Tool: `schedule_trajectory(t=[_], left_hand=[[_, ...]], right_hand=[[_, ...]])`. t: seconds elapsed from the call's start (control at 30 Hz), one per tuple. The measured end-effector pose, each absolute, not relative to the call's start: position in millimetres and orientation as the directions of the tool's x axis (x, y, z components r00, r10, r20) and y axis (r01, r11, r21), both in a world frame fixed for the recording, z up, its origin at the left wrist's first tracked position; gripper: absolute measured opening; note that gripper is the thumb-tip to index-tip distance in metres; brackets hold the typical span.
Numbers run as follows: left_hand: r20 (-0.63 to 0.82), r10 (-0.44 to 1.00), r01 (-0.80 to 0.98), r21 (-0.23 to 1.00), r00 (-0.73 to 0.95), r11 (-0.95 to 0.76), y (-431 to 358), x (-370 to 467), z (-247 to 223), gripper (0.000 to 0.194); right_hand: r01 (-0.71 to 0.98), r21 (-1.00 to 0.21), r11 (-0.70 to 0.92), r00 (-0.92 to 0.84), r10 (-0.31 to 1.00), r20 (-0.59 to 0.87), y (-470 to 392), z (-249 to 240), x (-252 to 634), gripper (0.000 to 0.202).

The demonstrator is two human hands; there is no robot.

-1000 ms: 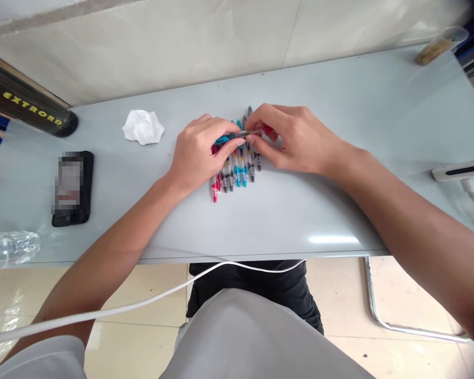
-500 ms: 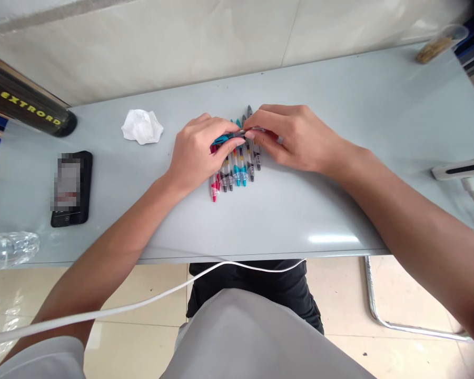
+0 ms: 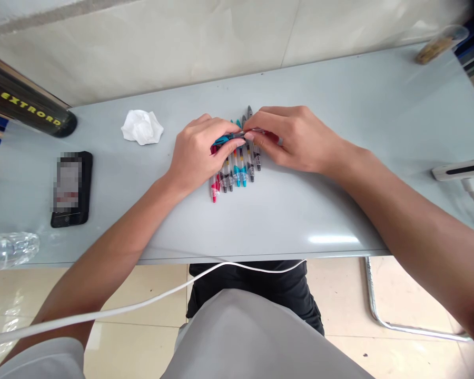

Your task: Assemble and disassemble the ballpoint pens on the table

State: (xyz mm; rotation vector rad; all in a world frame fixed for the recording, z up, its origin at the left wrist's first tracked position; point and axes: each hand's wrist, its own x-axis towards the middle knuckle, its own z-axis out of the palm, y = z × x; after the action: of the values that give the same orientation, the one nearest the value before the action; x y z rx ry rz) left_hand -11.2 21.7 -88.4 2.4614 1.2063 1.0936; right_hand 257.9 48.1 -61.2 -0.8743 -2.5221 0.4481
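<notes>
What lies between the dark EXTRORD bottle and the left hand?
In the head view, a crumpled white tissue lies between the dark bottle and the left hand; the phone sits nearer the person.

One head-worn camera (the sole view) looks forward and steeply down over the desk (image 3: 284,218).

Seven lying pens (image 3: 240,173) (one phone (image 3: 71,190))
</notes>
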Motion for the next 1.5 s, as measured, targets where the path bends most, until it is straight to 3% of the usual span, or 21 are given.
schedule_trajectory(t=[0.47,0.8,1.5], left_hand=[[0.517,0.765,0.596,0.494,0.383,-0.632,19.3,-9.3,-87.4,0.031],[0.547,0.735,0.613,0.437,0.400,-0.658,18.5,-7.4,-87.2,0.033],[0.531,0.757,0.614,0.467,0.381,-0.637,18.8,-7.7,-87.7,0.037]], right_hand=[[0.483,-0.351,0.802,-0.721,0.592,0.360,48.0,-62.7,256.8,0.034],[0.478,-0.375,0.794,-0.715,0.600,0.358,48.0,-64.4,257.9,0.047],[0.494,-0.374,0.785,-0.730,0.608,0.311,48.0,-60.5,256.7,0.042]])
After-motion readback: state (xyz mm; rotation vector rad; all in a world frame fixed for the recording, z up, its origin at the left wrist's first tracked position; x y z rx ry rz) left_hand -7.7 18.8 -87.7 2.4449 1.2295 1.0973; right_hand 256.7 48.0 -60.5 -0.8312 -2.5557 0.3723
